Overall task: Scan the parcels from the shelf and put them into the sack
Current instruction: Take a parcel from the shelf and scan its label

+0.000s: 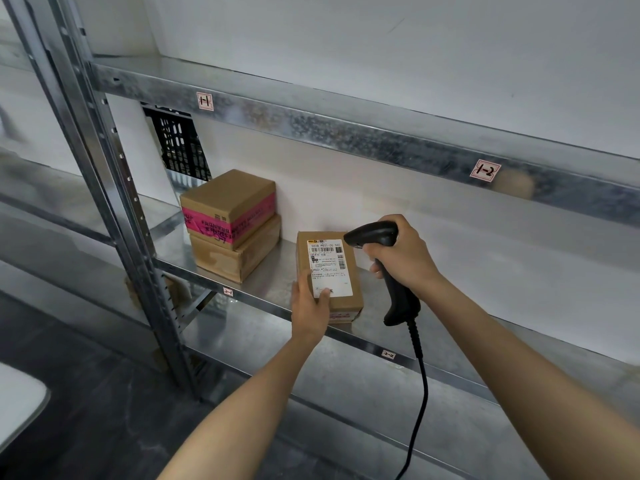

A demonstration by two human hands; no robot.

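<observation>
A small brown parcel [329,271] with a white shipping label lies at the front of the middle metal shelf [270,282]. My left hand [308,306] grips its near end, thumb on the label. My right hand [403,259] grips a black corded barcode scanner [377,237] just right of the parcel, its head pointing left over the label's top. Two more parcels are stacked to the left: a box with pink tape [228,206] on top of a plain brown box [235,254].
A black plastic crate [180,143] stands behind the stacked boxes at the back left. The upper shelf beam [346,133] hangs close above my hands. A steel upright [114,174] rises at the left. The scanner cable [420,393] hangs down to the lower shelf.
</observation>
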